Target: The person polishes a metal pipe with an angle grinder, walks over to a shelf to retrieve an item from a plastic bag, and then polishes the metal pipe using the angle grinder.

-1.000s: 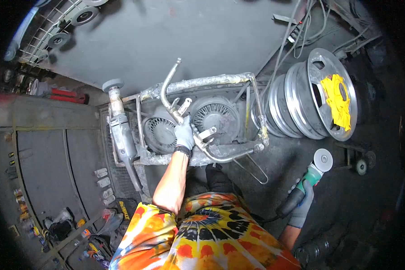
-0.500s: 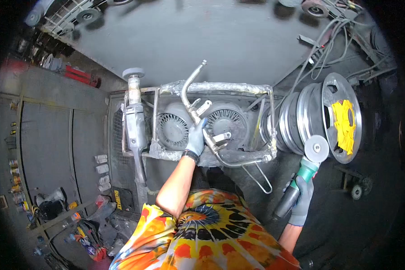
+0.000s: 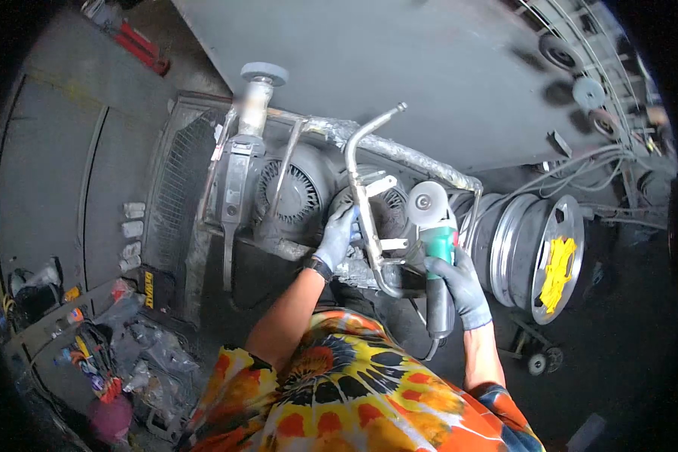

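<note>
My left hand [image 3: 337, 239], in a grey glove, is closed at the middle of a bent metal tube [image 3: 364, 207] with flat brackets welded on. The fingertips are partly hidden behind the tube. In my gloved right hand [image 3: 465, 289] is a green and black angle grinder [image 3: 440, 245], gripped by its body, with the pale round disc facing up. The disc is just right of the tube's brackets, and I cannot tell whether they touch. Beneath the tube is a metal-framed stand [image 3: 407, 157] with two round, vented housings [image 3: 288, 197].
A long tool with a grey wheel [image 3: 237, 169] rests on the stand's left side. Metal wheel rims [image 3: 511, 241] lie to the right, with a yellow glove [image 3: 557, 275] on the outer one. Hoses [image 3: 580, 169] run behind them. Clutter [image 3: 139, 354] fills the lower left.
The angle grinder has moved left and up in my right hand, from beside the rims to the tube. The camera view has turned. My left hand stays on the tube.
</note>
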Demonstrator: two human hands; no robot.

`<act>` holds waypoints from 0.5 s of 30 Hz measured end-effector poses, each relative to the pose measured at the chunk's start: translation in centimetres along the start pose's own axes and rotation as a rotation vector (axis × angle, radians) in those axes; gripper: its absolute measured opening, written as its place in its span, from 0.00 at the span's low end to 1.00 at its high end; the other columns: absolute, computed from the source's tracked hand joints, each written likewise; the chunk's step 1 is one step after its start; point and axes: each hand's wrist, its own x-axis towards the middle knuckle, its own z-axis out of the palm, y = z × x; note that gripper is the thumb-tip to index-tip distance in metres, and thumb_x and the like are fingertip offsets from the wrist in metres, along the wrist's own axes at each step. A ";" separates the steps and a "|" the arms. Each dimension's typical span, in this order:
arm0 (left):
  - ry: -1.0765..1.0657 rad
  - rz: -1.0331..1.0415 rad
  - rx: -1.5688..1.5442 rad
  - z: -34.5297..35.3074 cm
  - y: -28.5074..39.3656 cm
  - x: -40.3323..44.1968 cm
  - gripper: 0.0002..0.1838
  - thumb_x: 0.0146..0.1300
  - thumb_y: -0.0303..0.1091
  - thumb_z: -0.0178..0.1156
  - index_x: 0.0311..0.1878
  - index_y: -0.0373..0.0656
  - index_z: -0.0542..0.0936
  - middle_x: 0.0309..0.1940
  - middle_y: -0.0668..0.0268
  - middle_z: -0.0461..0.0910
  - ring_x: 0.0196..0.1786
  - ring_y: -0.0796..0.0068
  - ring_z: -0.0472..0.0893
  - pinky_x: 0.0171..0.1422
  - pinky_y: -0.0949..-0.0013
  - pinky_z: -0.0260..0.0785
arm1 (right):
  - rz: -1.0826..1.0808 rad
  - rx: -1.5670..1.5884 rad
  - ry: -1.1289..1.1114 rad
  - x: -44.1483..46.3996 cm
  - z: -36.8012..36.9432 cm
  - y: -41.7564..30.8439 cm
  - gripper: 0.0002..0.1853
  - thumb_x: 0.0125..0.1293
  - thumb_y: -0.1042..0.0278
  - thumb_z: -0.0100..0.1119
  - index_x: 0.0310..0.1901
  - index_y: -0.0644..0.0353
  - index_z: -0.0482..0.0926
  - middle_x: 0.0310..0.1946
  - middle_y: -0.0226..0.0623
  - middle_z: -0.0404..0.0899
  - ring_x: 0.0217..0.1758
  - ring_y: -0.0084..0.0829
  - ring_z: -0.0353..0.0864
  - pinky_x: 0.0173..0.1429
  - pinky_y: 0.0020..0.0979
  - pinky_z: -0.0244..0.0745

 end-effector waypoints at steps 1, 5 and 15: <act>0.005 -0.023 -0.021 -0.5 -0.1 0.4 0.17 0.81 0.46 0.58 0.63 0.47 0.80 0.47 0.68 0.85 0.45 0.75 0.85 0.48 0.68 0.78 | 0.041 -0.028 0.000 0.9 0.6 0.2 0.27 0.65 0.63 0.72 0.62 0.66 0.79 0.48 0.32 0.84 0.49 0.24 0.80 0.57 0.28 0.74; 0.053 -0.058 -0.019 -0.1 1.3 0.6 0.21 0.80 0.54 0.60 0.63 0.50 0.81 0.41 0.76 0.82 0.39 0.84 0.80 0.41 0.73 0.74 | 0.149 -0.074 -0.048 4.0 2.4 -0.2 0.24 0.65 0.67 0.73 0.60 0.66 0.80 0.48 0.33 0.86 0.49 0.24 0.82 0.58 0.29 0.76; 0.043 0.079 0.150 -0.6 4.8 5.7 0.20 0.80 0.49 0.60 0.61 0.43 0.79 0.41 0.73 0.79 0.39 0.79 0.77 0.44 0.71 0.74 | 0.285 -0.089 -0.012 6.8 4.5 0.2 0.26 0.64 0.73 0.69 0.64 0.68 0.79 0.49 0.34 0.86 0.49 0.26 0.83 0.59 0.28 0.77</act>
